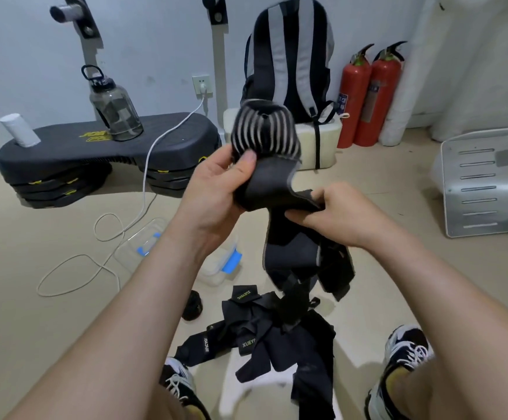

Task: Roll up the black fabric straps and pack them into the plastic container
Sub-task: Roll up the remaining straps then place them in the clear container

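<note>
My left hand (216, 183) grips a black fabric strap (272, 183) whose upper end is rolled into a bundle with pale stripes. My right hand (334, 212) pinches the same strap just to the right, and its loose tail hangs down below my hands. A pile of black straps (265, 331) with printed labels lies on the floor between my shoes. One small rolled strap (192, 306) sits left of the pile. The clear plastic container (219, 265) with blue clips stands on the floor, partly hidden behind my left forearm; its lid (142, 244) lies to the left.
A black step platform (65, 153) holds a large water bottle (113, 107) and a white roll (19, 130). A white charging cable (101, 237) loops over the floor. A striped backpack (292, 56) rests on a white box, beside two red fire extinguishers (368, 92). A white slotted panel (483, 183) lies right.
</note>
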Available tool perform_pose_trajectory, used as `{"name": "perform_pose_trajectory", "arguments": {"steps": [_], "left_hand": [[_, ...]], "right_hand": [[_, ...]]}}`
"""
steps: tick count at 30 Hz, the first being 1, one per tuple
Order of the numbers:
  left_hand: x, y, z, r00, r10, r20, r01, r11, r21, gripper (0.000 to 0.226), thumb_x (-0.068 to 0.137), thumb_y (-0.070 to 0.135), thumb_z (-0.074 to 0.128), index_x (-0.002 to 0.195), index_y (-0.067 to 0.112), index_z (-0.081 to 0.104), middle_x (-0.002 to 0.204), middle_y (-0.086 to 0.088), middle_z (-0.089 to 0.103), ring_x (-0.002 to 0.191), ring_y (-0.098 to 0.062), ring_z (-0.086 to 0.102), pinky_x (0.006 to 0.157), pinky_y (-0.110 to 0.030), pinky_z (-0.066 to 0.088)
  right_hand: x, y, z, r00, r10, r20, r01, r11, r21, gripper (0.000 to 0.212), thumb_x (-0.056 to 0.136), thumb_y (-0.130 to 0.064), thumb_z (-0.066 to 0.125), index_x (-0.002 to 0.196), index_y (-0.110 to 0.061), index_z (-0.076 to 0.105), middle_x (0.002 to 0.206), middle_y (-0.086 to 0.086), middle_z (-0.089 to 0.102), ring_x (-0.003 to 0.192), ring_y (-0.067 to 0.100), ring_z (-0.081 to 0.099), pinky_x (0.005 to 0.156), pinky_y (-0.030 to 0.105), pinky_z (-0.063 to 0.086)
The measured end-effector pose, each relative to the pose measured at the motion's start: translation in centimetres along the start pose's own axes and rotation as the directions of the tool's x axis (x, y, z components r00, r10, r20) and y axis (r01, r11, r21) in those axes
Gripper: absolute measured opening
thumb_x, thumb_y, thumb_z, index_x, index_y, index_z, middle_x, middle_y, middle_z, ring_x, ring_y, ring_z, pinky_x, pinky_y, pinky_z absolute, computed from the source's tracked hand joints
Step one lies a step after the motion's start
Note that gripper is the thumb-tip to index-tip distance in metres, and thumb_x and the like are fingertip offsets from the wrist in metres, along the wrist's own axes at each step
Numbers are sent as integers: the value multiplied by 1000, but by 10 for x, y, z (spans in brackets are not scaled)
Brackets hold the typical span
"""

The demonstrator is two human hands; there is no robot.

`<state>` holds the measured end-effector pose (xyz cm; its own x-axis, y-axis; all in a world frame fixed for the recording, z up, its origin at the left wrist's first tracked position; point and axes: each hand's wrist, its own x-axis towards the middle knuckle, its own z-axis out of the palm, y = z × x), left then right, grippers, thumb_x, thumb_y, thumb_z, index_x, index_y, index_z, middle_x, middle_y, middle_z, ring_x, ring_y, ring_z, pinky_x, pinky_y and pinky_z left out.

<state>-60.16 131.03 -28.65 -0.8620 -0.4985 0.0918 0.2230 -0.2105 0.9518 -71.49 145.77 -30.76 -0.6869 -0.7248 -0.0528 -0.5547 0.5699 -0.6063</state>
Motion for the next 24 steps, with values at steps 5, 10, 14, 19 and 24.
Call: {"name": "perform_pose_trajectory", "arguments": {"steps": [5, 10, 14, 19, 24], "left_hand": [[0, 9, 2, 996, 35, -81, -48, 985, -166, 21, 103, 8, 39, 102, 4, 60, 83, -5, 74, 73, -13, 70, 71, -25, 57], [-11, 16, 16, 996, -88, -30, 83, 985, -152, 28, 105, 18, 39, 82, 12, 54, 53, 1, 56, 35, -4, 49, 34, -13, 37], [-7, 5, 12, 972, -203, -117, 227, 940, 254, 28, 86, 26, 66, 64, 12, 56, 53, -3, 52, 42, -15, 46, 47, -18, 38], [-9, -4, 3, 958, -281, -55, 247, 711, 658, 12, 77, 7, 67, 78, 15, 57, 69, -9, 62, 62, -20, 55, 64, -32, 45], [-16, -6, 3, 997, -62, -37, 64, 502, 863, 40, 82, 1, 45, 92, 34, 65, 67, 0, 60, 53, -13, 46, 54, -28, 39]], "right_hand": [[-4, 14, -21, 973, 230, 1, -229, 966, -117, 71, 62, -80, 67, 57, -10, 54, 56, 0, 52, 55, 20, 51, 56, 31, 37], [4, 20, -19, 949, 243, -201, -173, 935, 310, 47, 82, -39, 76, 69, 4, 64, 61, 8, 53, 59, 23, 51, 61, 35, 42], [4, 14, -18, 945, 302, -123, -124, 682, 721, 42, 87, -35, 73, 86, 7, 69, 70, 14, 67, 59, 22, 62, 61, 30, 51], [3, 8, -23, 917, 397, -30, -144, 400, 905, 21, 96, -26, 61, 79, -14, 63, 62, -1, 68, 58, 15, 66, 68, 32, 54], [1, 4, -17, 920, 392, -17, -144, 378, 914, 13, 92, -24, 59, 88, -14, 65, 71, 2, 66, 62, 16, 62, 63, 30, 50]]}}
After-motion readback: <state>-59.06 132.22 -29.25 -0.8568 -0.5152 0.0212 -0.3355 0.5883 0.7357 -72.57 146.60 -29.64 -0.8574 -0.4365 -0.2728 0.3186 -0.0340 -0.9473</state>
